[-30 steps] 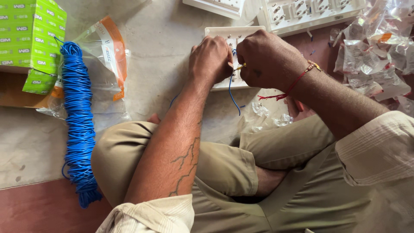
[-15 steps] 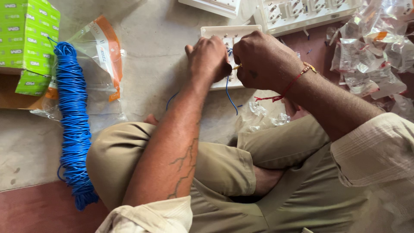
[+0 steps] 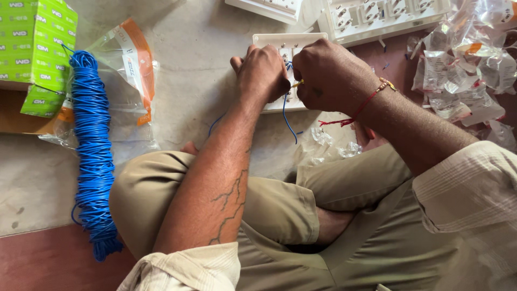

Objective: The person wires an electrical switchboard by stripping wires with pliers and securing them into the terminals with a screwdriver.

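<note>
Mostly hidden: left hand (image 3: pixel 263 73), right hand (image 3: pixel 331 75) closed over white switch plate (image 3: pixel 288 40); grip contents unclear.

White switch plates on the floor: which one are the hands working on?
The middle plate, lying directly under the left hand and right hand, with blue wire trailing from it. The other two plates lie farther off, untouched.

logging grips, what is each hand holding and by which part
Right hand: a yellow-handled tool, by its handle. Left hand rests on the white switch plate; hold unclear.
</note>
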